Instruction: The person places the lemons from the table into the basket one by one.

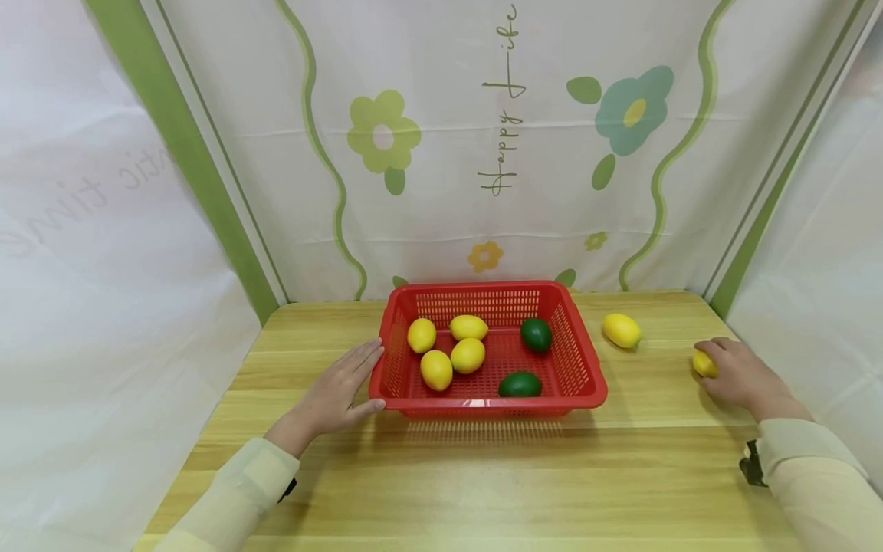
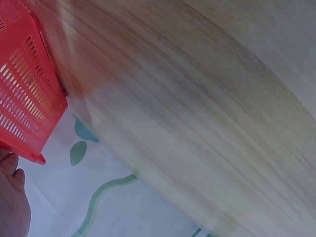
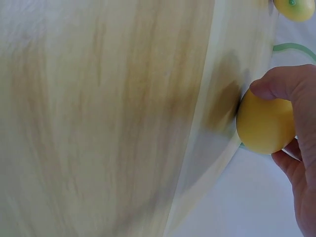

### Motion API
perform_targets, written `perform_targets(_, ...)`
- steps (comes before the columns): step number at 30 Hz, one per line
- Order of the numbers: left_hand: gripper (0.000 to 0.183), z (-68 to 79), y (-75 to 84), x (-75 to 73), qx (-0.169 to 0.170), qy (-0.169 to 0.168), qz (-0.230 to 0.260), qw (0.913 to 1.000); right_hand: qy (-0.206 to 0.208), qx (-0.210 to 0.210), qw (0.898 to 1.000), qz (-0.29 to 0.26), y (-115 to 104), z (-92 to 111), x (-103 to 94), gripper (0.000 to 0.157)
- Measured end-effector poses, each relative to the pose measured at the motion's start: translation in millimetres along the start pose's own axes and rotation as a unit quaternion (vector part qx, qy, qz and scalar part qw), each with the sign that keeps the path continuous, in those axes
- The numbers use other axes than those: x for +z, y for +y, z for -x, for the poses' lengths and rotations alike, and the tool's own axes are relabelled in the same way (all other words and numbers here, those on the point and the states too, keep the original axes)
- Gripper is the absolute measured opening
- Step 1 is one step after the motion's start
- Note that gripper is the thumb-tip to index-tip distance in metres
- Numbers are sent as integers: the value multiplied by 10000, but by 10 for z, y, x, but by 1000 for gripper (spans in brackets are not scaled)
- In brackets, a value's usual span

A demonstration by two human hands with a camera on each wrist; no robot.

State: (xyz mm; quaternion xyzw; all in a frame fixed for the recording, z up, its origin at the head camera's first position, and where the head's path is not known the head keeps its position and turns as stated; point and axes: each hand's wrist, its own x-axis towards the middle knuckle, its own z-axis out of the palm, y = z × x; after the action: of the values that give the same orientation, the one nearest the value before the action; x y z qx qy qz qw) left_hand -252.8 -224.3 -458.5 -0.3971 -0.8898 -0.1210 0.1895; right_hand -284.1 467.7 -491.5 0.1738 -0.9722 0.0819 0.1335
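Observation:
In the head view a red plastic basket (image 1: pixel 483 403) sits on the table, with several yellow lemons (image 1: pixel 437 370) in its left half. Two dark green fruits (image 1: pixel 536 335), like avocados or limes, lie in its right half. My left hand (image 1: pixel 338 391) rests against the basket's left rim, its fingers straight along the side. Over at the right of the table my right hand (image 1: pixel 741 376) grips a lemon (image 3: pixel 264 123) between thumb and fingers, close to the tabletop. Another lemon (image 1: pixel 622 330) lies between the basket and my right hand.
The wooden table (image 1: pixel 483 491) ends at a white curtain (image 1: pixel 441 153) printed with flowers, behind it. More white cloth hangs on the left (image 1: pixel 103 307) and right sides. A dark wrist device (image 1: pixel 753 464) shows under my right sleeve.

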Motion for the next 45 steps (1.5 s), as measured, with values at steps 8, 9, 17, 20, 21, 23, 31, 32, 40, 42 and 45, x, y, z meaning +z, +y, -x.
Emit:
perform_targets(8, 82, -7, -7, -8, -95, -111, 97, 9998, -50, 14, 10000, 42, -20, -1, -25, 49)
perform_targets(9, 82, -7, -10, -6, -99, -120, 79, 9998, -43, 7, 10000, 41, -23, -2, -29, 49)
perform_targets(17, 81, -5, -11, -5, -54, -75, -19, 10000, 20, -3, 10000, 58, -26, 11, -36, 50)
perform_targets(20, 81, -2, -10, -7, -40, -56, -21, 10000, 63, -8, 10000, 69, -17, 20, -30, 51)
perform_targets(21, 81, 0, -11, -6, -43, -60, -33, 10000, 81, -16, 9999, 80, -17, 22, -30, 51)
perform_targets(23, 81, 1, -10, -6, -54, -72, -43, 10000, 142, -40, 9998, 116, -21, 26, -29, 51)
perform_targets(31, 81, 3, -3, -12, -53, -74, 3, 10000, 359, -242, 9988, 233, -89, 19, -72, 54)
perform_targets(32, 81, 3, -2, -14, -52, -71, 20, 10000, 410, -296, 9984, 250, -98, 17, -79, 54)
perform_targets(40, 84, 0, 6, -18, -60, -49, 70, 9999, 1118, -993, 9876, 484, -140, -44, -92, 58)
perform_targets(42, 84, 0, 0, -12, -49, -34, 37, 10000, 1301, -1167, 9834, 493, -160, -64, -94, 60)
perform_targets(45, 84, 1, -5, -4, -30, -12, 24, 10000, 1490, -1298, 9792, 463, -190, -89, -101, 59)
